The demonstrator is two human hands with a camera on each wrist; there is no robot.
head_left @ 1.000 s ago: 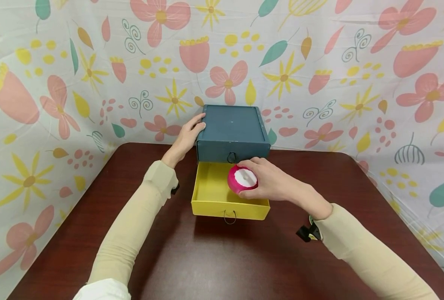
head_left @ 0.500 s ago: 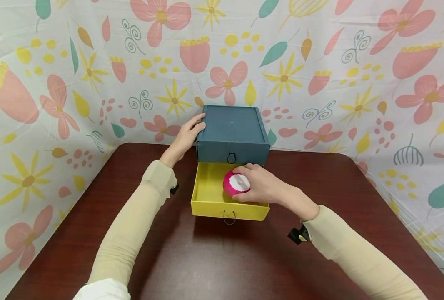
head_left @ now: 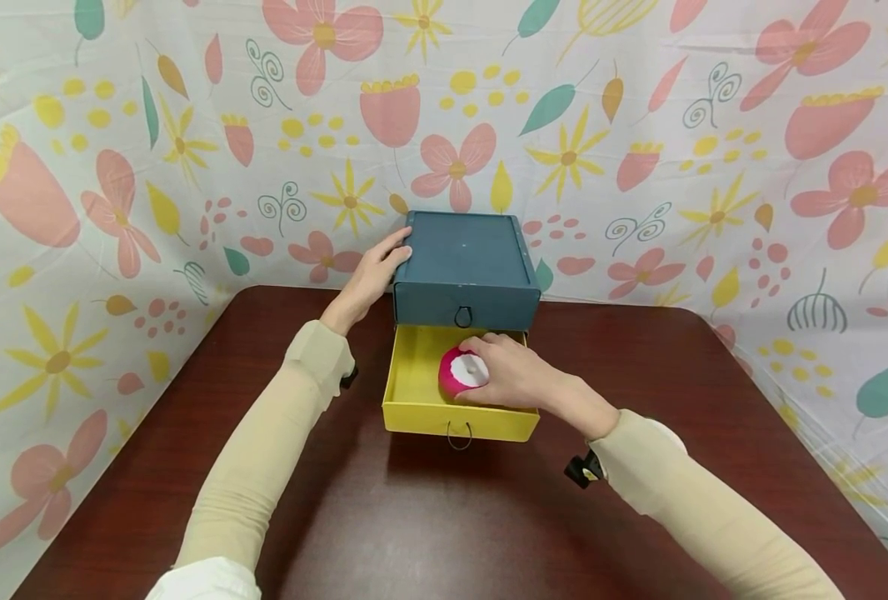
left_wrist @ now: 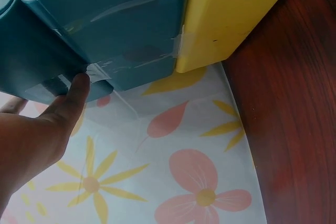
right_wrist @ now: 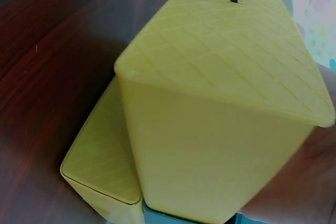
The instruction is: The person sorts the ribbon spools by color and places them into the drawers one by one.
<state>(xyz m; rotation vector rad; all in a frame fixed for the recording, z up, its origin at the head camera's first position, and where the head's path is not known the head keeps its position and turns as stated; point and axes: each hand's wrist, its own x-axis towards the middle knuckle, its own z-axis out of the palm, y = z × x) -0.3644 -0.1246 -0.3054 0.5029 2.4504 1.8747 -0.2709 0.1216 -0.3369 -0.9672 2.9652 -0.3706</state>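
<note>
My right hand (head_left: 515, 372) grips a round bright-pink roll (head_left: 450, 377) with a white face, which looks like a ribbon roll. It holds the roll inside the pulled-out yellow drawer (head_left: 429, 417), fingers over the top and thumb on the near side; whether the roll touches the bottom cannot be told. My left hand (head_left: 372, 273) rests on the left side of the dark teal drawer cabinet (head_left: 462, 250). In the left wrist view its thumb touches the teal cabinet wall (left_wrist: 121, 30). The right wrist view shows the yellow drawer's outer side (right_wrist: 210, 145), with the roll hidden.
A black loop handle (head_left: 463, 316) hangs on the shut teal upper drawer, another loop (head_left: 459, 437) on the yellow drawer front. Below it, a further yellow drawer (right_wrist: 105, 156) shows. The dark red-brown table (head_left: 226, 433) meets a flower-printed cloth (head_left: 264, 108) behind.
My right hand has moved left and slightly down with the pink roll, farther into the yellow drawer. My left hand and the cabinet have stayed in place.
</note>
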